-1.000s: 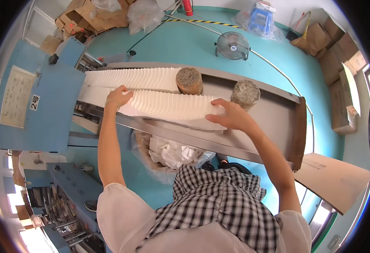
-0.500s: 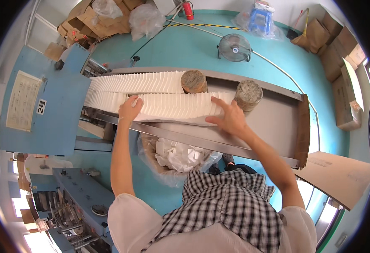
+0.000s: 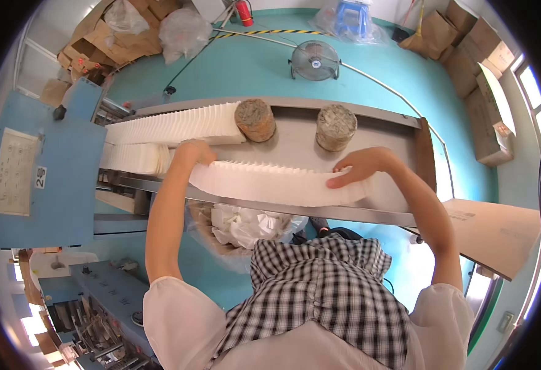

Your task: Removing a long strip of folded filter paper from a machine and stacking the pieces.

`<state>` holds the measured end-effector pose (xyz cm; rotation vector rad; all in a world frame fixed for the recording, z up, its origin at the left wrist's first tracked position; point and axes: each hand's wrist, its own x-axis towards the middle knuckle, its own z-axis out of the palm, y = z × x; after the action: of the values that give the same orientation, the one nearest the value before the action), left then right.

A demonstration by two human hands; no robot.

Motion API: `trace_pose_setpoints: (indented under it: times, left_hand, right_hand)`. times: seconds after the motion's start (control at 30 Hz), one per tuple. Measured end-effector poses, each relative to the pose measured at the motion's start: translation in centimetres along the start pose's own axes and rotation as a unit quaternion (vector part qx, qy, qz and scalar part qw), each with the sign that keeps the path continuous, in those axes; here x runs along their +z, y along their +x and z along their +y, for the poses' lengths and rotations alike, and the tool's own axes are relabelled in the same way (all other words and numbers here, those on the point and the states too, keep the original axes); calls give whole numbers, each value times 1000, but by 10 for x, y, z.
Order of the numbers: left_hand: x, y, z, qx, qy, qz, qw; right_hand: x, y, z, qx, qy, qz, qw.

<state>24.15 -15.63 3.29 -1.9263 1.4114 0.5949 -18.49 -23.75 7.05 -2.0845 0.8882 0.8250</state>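
Observation:
A long row of thin white folded sheets (image 3: 276,183), standing on edge and packed together, lies along the near side of the metal trough (image 3: 393,217). My left hand (image 3: 195,151) is closed round the row's left end. My right hand (image 3: 369,165) grips the right end, its thumb on the near side and its fingers partly hidden behind. A shorter stack of white sheets (image 3: 136,158) stands left of my left hand, apart from the held row. Behind them runs a second row of white sheets (image 3: 178,125), with a rough brown cylinder (image 3: 255,120) against its right end.
A grey rough cylinder (image 3: 336,127) stands in the trough beyond my right hand. A blue machine (image 3: 48,172) adjoins the trough's left end. Below the near edge sits a lined carton of white scraps (image 3: 239,227). A cardboard flap (image 3: 492,234) juts out at right.
The near row has moved right and toward me between my hands, opening a gap from the stack at left. My right hand has turned and now clasps the row's end.

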Motion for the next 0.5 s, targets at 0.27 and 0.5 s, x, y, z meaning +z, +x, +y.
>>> trace_pose_setpoints:
  times: [0.27, 0.5]
  left_hand:
    - [1, -79, 83, 178, -325, 150, 917]
    - [67, -89, 137, 154, -579, 441, 669]
  right_hand:
    - [15, -97, 87, 203, -27, 22, 979]
    - [-11, -70, 40, -7, 29, 395, 918]
